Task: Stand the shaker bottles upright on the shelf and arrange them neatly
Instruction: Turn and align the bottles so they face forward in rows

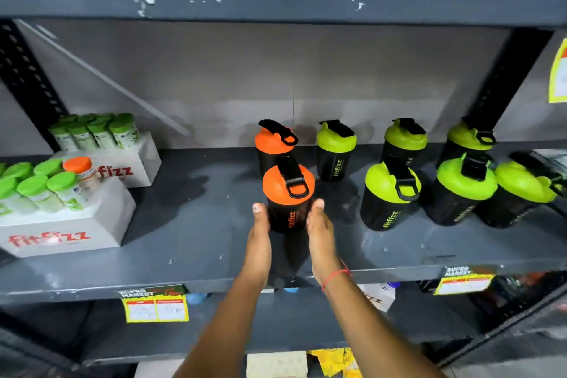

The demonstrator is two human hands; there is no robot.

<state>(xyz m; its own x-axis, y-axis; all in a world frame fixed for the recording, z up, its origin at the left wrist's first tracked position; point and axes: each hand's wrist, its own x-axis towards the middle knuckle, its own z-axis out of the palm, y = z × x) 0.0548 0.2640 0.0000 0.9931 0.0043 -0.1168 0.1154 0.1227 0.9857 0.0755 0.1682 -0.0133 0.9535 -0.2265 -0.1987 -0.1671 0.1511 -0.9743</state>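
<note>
Orange-lidded shaker bottle [288,195] at frame centre, standing on the grey shelf [190,224], long axis vertical, black flip-cap loop toward 6 o'clock, "fitfizz" lettering running up the black body. Left hand [260,236] flat against its 9 o'clock side, right hand [320,233] against its 3 o'clock side, fingers straight and pressed to the body, clasping it between both palms. Second orange bottle [274,144] upright just behind at 12 o'clock, lower half hidden by the front one. Green-lidded bottles [391,193] toward 3 o'clock in two rows, all upright; rightmost front one cut by the frame edge, lettering there too blurred to read. White "fitfizz" boxes [61,233] of small green-capped tubes at 9 o'clock. Red thread [336,278] on the right wrist. Yellow price tag [155,305] on the shelf lip at 7 o'clock, print unreadable.
</note>
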